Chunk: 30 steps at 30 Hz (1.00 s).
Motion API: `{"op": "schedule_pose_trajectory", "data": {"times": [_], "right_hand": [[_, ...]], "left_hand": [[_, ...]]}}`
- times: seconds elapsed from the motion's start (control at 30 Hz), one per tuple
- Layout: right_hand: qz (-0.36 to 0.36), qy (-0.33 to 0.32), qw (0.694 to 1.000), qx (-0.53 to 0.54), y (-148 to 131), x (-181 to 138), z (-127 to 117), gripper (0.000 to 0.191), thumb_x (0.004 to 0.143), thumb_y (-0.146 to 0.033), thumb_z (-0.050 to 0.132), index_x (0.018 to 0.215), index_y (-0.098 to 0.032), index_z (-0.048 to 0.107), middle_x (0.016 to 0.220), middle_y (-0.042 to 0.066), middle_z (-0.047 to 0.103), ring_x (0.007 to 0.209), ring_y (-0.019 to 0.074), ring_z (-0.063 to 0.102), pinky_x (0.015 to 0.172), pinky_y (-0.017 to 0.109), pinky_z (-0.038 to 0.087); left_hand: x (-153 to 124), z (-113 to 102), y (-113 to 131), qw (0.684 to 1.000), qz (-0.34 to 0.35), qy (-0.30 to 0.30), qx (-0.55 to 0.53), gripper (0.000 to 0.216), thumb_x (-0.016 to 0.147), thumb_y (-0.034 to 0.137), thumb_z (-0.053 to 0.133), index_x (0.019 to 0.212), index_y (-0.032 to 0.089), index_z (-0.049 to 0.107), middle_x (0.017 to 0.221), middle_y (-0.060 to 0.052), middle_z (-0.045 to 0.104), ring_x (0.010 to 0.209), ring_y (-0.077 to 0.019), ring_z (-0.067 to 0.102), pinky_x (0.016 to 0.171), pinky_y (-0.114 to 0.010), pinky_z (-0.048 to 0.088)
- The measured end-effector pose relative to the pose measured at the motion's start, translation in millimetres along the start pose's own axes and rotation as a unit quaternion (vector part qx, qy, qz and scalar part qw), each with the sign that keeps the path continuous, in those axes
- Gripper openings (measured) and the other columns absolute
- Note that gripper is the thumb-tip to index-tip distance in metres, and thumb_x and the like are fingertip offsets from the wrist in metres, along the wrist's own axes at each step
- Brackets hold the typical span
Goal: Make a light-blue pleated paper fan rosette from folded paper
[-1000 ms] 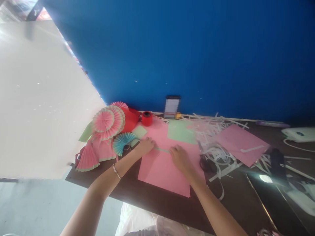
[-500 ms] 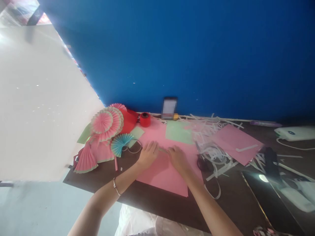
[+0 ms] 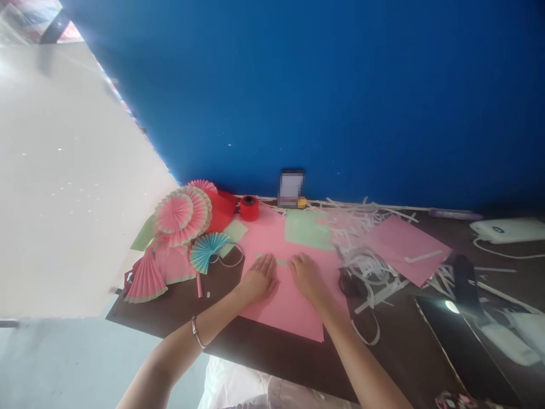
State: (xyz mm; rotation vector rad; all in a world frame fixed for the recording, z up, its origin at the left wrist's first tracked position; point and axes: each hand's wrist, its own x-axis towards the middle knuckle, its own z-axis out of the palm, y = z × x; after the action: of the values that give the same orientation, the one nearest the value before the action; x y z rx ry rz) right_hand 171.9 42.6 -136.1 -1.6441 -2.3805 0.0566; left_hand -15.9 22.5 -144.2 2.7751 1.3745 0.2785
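Note:
A large pink paper sheet (image 3: 289, 318) lies on the dark table between my arms. Across it runs a narrow green paper strip (image 3: 281, 262). My left hand (image 3: 259, 278) rests flat on the sheet, fingers stretched over the strip's left part, holding nothing. At the strip's right end, my right hand (image 3: 307, 278) has bent fingers, with thumb and fingertips closed on the strip. Behind the hands lies a green paper sheet (image 3: 309, 229) on the pink one. Scissors (image 3: 349, 284), partly hidden by paper scraps, are right of my right hand.
Pleated paper fans (image 3: 174, 213) pile up at the left, beside a blue pleated fan (image 3: 208, 250) and a red tape roll (image 3: 249, 208). White paper strips (image 3: 370, 267) and a pink sheet (image 3: 409, 250) spread rightward. A dark tablet (image 3: 464, 341) lies near the right front; a blue wall (image 3: 319, 85) stands behind.
My left hand has shifted slightly down and flattened, so more of the green strip shows. My right hand stays by the strip's right end. The whole view has shifted slightly.

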Motion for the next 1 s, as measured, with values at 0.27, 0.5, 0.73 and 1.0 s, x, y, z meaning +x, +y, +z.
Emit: {"op": "schedule_pose_trajectory", "data": {"times": [0.27, 0.5, 0.73, 1.0], "right_hand": [[-0.016, 0.032, 0.996, 0.077, -52.0, -11.9, 0.1, 0.045, 0.090, -0.025, 0.026, 0.133, -0.015, 0.036, 0.134, 0.012, 0.044, 0.126, 0.0251, 0.036, 0.100, 0.045, 0.029], [0.016, -0.001, 0.994, 0.104, -53.3, -25.2, 14.8, 0.055, 0.090, -0.039, 0.024, 0.140, -0.013, 0.025, 0.140, 0.012, 0.038, 0.129, 0.0226, 0.033, 0.103, 0.042, 0.031], [0.039, 0.024, 0.998, 0.034, -36.2, -40.2, 17.8, 0.060, 0.088, -0.043, 0.029, 0.137, -0.006, 0.029, 0.137, 0.018, 0.040, 0.127, 0.0257, 0.035, 0.103, 0.044, 0.029], [0.054, 0.033, 0.998, 0.005, -14.6, -61.6, 20.6, 0.057, 0.089, -0.039, 0.025, 0.138, -0.012, 0.025, 0.134, 0.015, 0.044, 0.123, 0.0265, 0.041, 0.101, 0.048, 0.029]], "left_hand": [[1.1, 7.8, 0.4, 1.000, 0.014, -0.017, 0.017, 0.056, 0.088, 0.028, 0.031, 0.137, 0.002, 0.023, 0.140, -0.020, 0.031, 0.134, -0.0273, 0.022, 0.108, -0.043, 0.021], [-3.6, 5.9, -0.6, 1.000, -0.024, -0.007, 0.015, 0.058, 0.087, 0.035, 0.033, 0.138, 0.007, 0.025, 0.141, -0.021, 0.029, 0.132, -0.0306, 0.025, 0.106, -0.045, 0.022], [-8.7, -9.0, 0.6, 0.998, -0.062, 0.004, 0.018, 0.055, 0.088, 0.041, 0.036, 0.137, 0.018, 0.028, 0.144, -0.021, 0.022, 0.132, -0.0346, 0.022, 0.102, -0.049, 0.024], [-7.5, -10.7, -1.1, 0.998, -0.058, -0.001, 0.009, 0.055, 0.088, 0.046, 0.032, 0.136, 0.018, 0.029, 0.143, -0.022, 0.025, 0.132, -0.0335, 0.023, 0.102, -0.048, 0.025]]}}
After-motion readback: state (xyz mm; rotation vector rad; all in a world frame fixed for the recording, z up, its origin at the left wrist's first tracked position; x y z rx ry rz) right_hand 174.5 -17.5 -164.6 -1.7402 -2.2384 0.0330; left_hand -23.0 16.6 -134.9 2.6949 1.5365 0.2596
